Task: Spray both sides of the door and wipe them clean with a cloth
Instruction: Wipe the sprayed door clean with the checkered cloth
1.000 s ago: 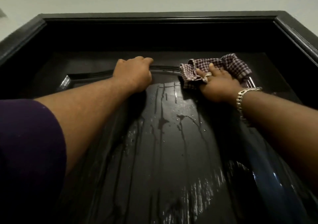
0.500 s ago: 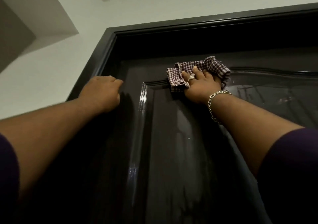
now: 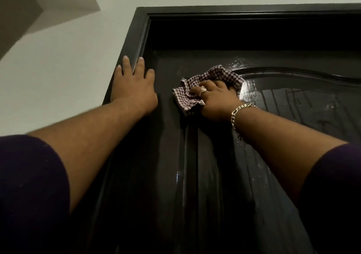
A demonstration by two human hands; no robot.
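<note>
Dark glossy door (image 3: pixel 224 175) fills view, seen from below; raised curved moulding near top edge. Wet streaks and droplets on panel toward right edge. Dark frame (image 3: pixel 140 38) runs up left edge and across top; pale wall (image 3: pixel 68 68) beyond it.

Left hand (image 3: pixel 132 89) flat, fingers straight and spread, pressing on door's left edge and frame, holding nothing.

Right hand (image 3: pixel 214 99) fingers curled, gripping bunched checked cloth (image 3: pixel 205 81), pressing it against door near upper left corner. Ring, chain bracelet (image 3: pixel 240 115) on that hand.

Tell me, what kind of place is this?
Probably inside a home or flat, at a doorway: a dark glossy panelled door in its frame, plain pale walls, and a checked cloth wiping the door.
</note>
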